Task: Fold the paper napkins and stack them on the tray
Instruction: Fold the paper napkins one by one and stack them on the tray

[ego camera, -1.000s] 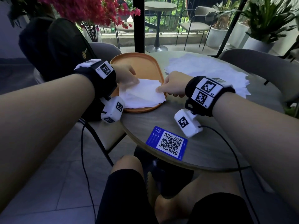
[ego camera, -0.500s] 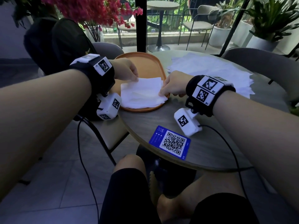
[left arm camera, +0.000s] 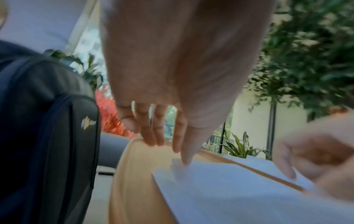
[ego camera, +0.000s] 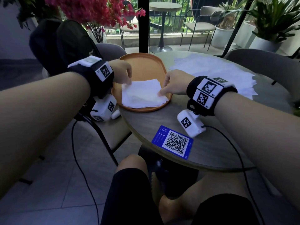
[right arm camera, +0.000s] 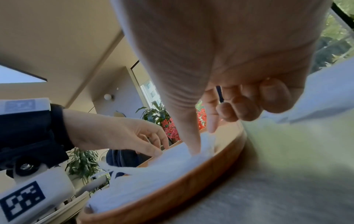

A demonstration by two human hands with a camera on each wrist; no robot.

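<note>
While the left hand's [ego camera: 121, 72] fingertips [left arm camera: 184, 157] press down on the far left corner of the folded napkins [ego camera: 142, 95], its fingers hang long and loose, a little spread, and they hold nothing. One fingertip sits right on the white paper in the left wrist view; the others float just above the tray's rim.

Over on the other side, the right hand [ego camera: 174, 83] has its first finger and thumb [right arm camera: 191, 141] pointing down onto the right edge of the same napkins. The paper bunches up a bit around the thumb tip. Its other fingers are curled in toward the palm. Whether the paper is pinched or only pressed is too blurry to tell.

Those napkins lie in a small white pile on the near part of the orange tray [ego camera: 142, 62], in the middle of the head view. The tray sits on the left part of the round gray table [ego camera: 211, 153].

More white napkins, flat and not folded [ego camera: 219, 70], are spread on the table at the upper right of the head view (well apart from the tray). A blue card with a square code [ego camera: 172, 142] lies near the table's front edge. A dark backpack [ego camera: 61, 44] sits on the chair at the upper left.
</note>
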